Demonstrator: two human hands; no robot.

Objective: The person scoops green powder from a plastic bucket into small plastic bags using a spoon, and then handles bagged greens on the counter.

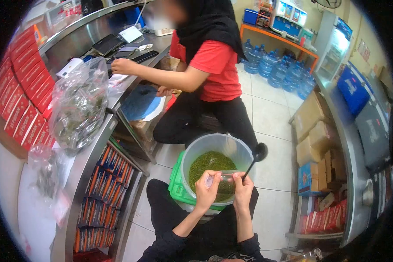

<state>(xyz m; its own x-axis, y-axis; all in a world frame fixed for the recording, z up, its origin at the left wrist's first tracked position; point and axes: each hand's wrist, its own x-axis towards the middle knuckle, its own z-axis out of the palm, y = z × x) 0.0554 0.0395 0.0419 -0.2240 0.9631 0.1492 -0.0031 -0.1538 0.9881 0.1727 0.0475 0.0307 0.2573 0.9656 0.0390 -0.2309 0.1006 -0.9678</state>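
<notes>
My left hand (206,190) is closed with its fingertips on what looks like a small clear plastic bag (226,176). Its other side is pinched by my right hand (242,191), which also holds a black ladle (260,152) by its handle, the bowl pointing up and away. Both hands are over a large translucent bucket (235,147). Chopped green-yellow food (205,163) covers the bucket's bottom. Under the bucket sits a bright green crate (177,189), between my legs. Whether the small bag contains anything, I cannot tell.
A co-worker in a red shirt (216,63) sits opposite, one hand at the steel counter (88,142). Large plastic bags (81,105) and red boxes (26,83) stand on it. At right is a shelf with cardboard boxes (312,109); water bottles (277,75) stand behind.
</notes>
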